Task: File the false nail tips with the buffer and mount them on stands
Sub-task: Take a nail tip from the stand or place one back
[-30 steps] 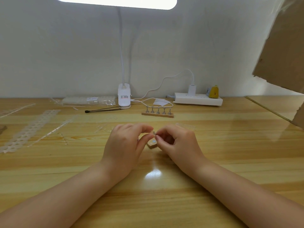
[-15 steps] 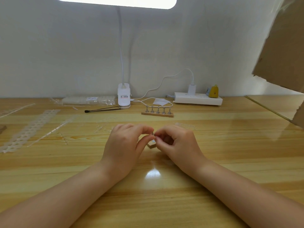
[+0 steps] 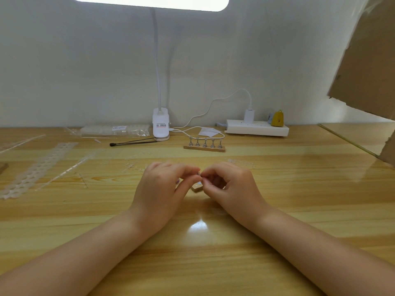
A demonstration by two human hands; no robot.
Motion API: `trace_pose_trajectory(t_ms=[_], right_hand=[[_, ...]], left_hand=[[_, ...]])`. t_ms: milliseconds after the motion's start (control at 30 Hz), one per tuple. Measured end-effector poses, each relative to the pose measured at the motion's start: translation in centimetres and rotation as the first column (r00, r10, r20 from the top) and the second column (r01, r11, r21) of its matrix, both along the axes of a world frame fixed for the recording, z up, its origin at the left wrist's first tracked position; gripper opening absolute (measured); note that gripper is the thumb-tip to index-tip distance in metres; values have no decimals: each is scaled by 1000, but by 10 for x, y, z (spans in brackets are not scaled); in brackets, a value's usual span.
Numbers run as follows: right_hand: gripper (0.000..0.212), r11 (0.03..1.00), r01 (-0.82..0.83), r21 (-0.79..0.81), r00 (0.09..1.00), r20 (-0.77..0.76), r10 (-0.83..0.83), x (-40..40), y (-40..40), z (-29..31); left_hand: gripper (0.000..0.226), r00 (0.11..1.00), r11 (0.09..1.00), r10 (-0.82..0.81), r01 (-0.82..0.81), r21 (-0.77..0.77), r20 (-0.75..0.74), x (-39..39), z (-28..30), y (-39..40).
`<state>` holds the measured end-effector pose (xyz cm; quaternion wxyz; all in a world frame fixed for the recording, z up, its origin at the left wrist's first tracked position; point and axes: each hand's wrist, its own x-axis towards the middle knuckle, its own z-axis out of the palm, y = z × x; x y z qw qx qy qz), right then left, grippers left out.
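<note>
Both hands meet fingertip to fingertip above the surface (image 3: pixel 277 199): left hand (image 3: pixel 162 189) and right hand (image 3: pixel 230 186) curl, seemingly pinching a tiny nail tip (image 3: pixel 199 174); its orientation is unreadable.

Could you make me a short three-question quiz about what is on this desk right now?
1. True or false: the wooden base with five metal stands lies between the hands and the wall.
2. Which sits right of the white clip-on lamp base: A) the white power strip, B) the black thin brush?
3. Fill in: the left hand and right hand meet fingertip to fingertip above a small ____ block on the table.

Key: 1 true; 2 A; 3 wooden.
</note>
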<state>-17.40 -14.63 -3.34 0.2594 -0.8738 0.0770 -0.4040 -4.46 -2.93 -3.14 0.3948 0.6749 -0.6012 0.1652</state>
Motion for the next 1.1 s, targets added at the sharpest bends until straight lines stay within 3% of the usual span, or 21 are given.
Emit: trace_pose_trajectory(t_ms=[200,367,500,600,733,1100], right_hand=[[5,996,-7,-91,1000,-8,6,-2,0,0],[4,997,36,-67,999,22,-35,-1,-1,0],[4,994,78,-81,997,31,-76,-1,0,1],[4,990,79,-121,997,32,-76,-1,1,1],[8,987,101,-126,995,26,-98,-1,2,0],[3,969,58,-241,997,-33,-67,-4,4,1]], left_hand=[[18,992,999,-31,26,-40,-126,-2,0,-1],[18,977,998,-38,28,-53,-209,-3,-1,-1],[20,931,999,-36,28,-26,-364,-4,-3,-2],[5,889,999,-43,47,-4,-456,-3,0,-3],[9,820,996,-87,92,-20,-565,-4,2,-2],[17,900,998,-47,60,17,-433,-10,1,1]])
